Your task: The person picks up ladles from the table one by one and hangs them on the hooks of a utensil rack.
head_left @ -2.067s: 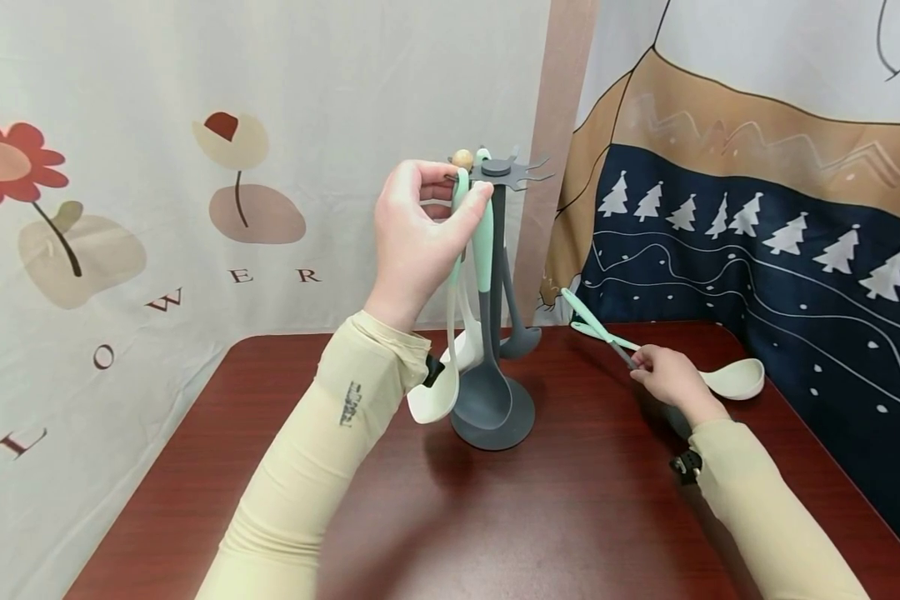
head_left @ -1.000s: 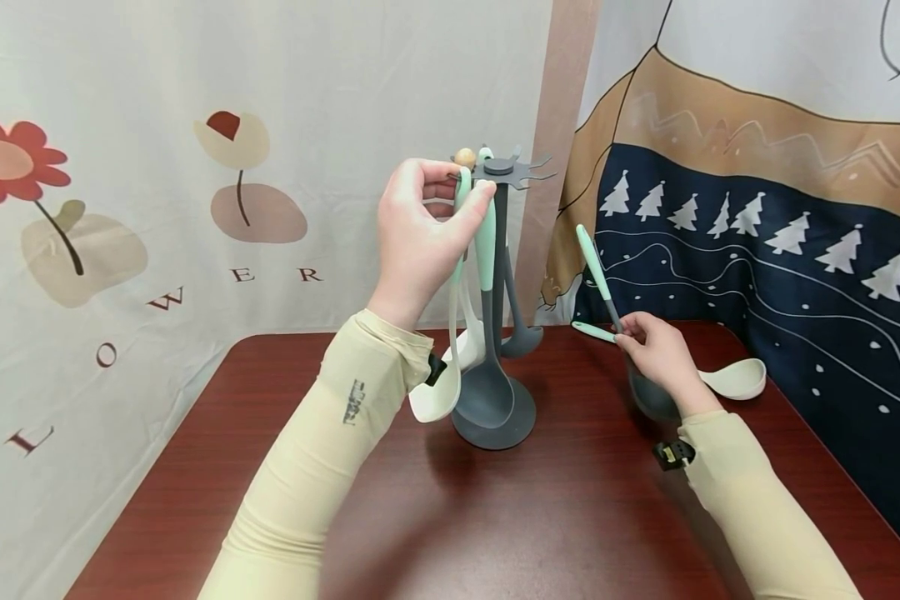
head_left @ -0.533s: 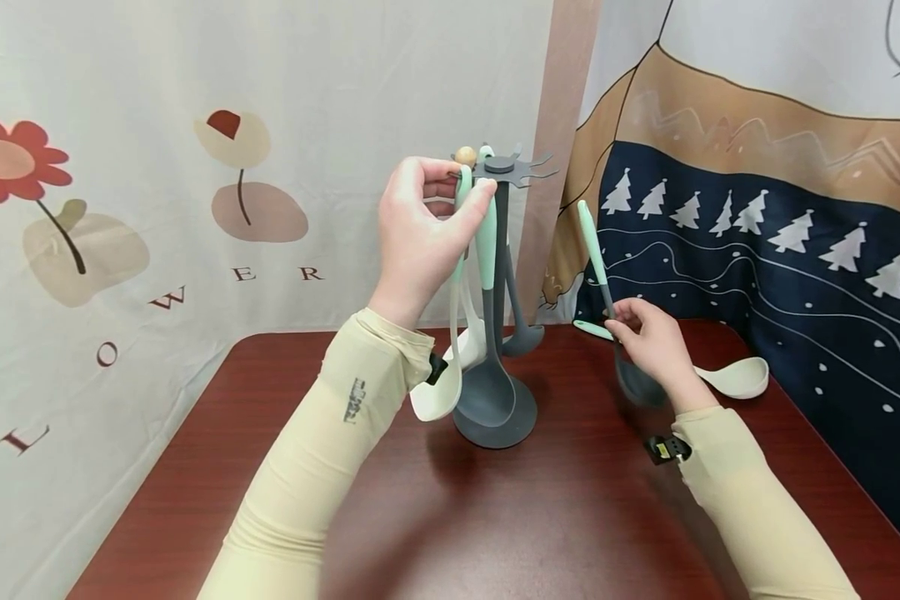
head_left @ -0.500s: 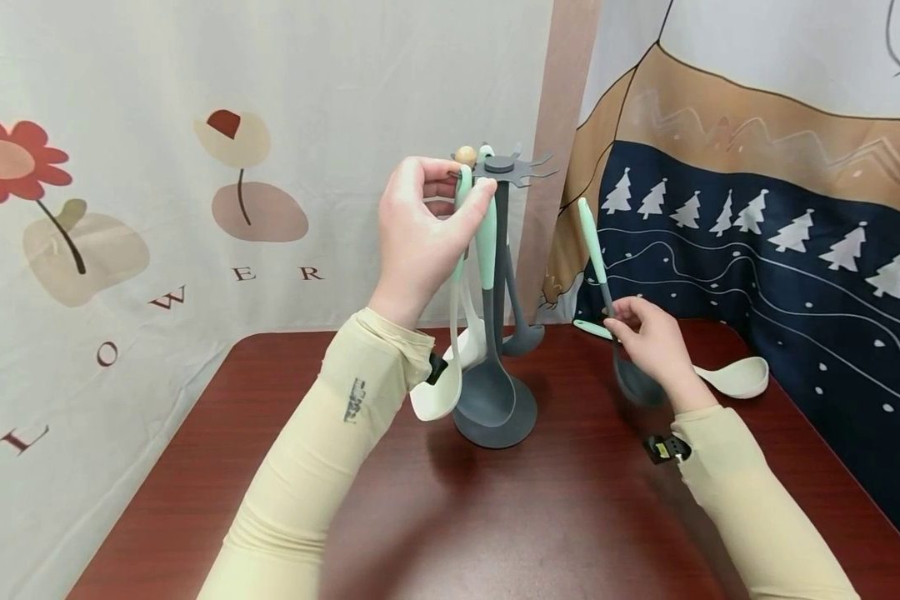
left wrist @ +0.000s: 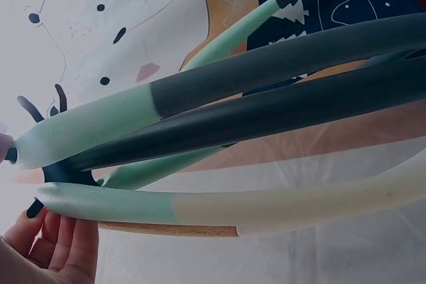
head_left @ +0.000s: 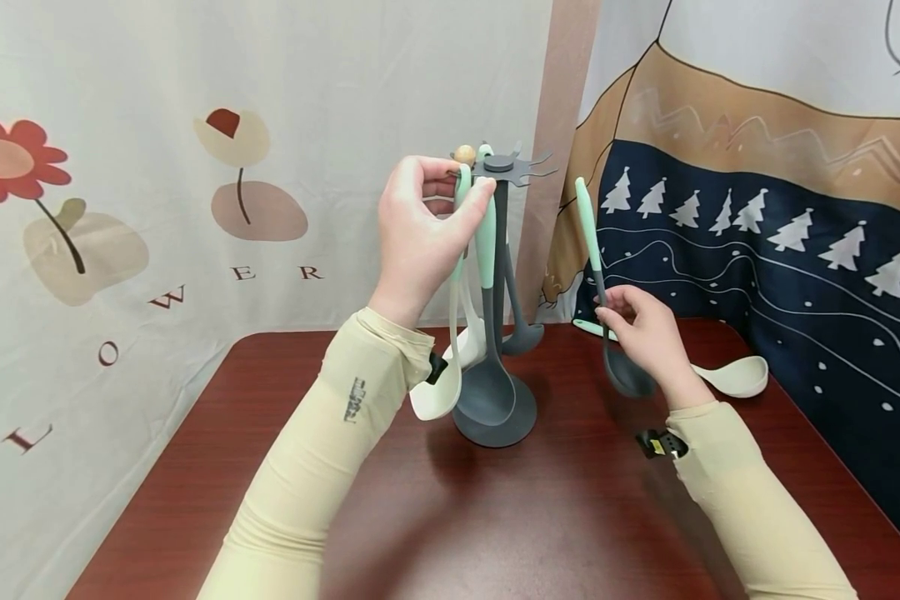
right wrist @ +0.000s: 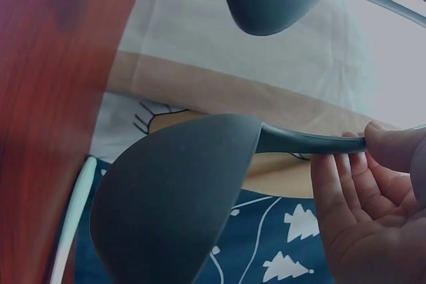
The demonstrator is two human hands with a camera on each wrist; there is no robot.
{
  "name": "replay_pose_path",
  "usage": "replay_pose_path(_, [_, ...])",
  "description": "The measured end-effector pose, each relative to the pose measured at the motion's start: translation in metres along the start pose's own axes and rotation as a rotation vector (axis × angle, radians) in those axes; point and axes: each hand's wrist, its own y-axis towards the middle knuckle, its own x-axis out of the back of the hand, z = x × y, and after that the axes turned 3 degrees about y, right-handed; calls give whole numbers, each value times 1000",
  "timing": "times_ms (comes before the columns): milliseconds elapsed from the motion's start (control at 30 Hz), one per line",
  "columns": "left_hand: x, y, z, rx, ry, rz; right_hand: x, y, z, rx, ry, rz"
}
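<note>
My left hand (head_left: 420, 229) pinches the hooked top of a dark grey utensil rack (head_left: 499, 167), thumb and fingers on the tips of two hooks. Close to those fingers hang a grey ladle (head_left: 487, 396) and a white-headed utensil (head_left: 435, 402), both with mint handles. My right hand (head_left: 648, 337) holds another mint-handled grey ladle (head_left: 628, 377) by its grey shaft, thumb against fingers. That ladle stands almost upright to the right of the rack, bowl down. Its large bowl fills much of the right wrist view, and the handle's end is cut off there.
On the right of the reddish-brown table (head_left: 570, 517) lies a white ladle (head_left: 738, 378), partly hidden behind the right hand. Farther round the rack hang a small grey ladle (head_left: 525, 337) and a utensil with a wooden knob (head_left: 464, 155). Printed cloths (head_left: 787, 275) hang behind.
My right hand has raised the grey ladle from a low slant to nearly upright and carried it left and up, toward the rack. My left hand has stayed at the rack's top.
</note>
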Motion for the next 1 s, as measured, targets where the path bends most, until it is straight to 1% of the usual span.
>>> replay_pose_path(100, [0, 0, 0, 8, -7, -1, 1, 1, 6, 15, 18, -12])
replay_pose_path(333, [0, 0, 1, -4, 6, -9, 0, 4, 18, 47, 53, -38])
replay_pose_path(733, [0, -1, -1, -7, 23, -14, -7, 7, 30, 90, 113, -65])
replay_pose_path(1000, [-1, 0, 0, 5, 7, -16, -10, 8, 38, 104, 149, -73])
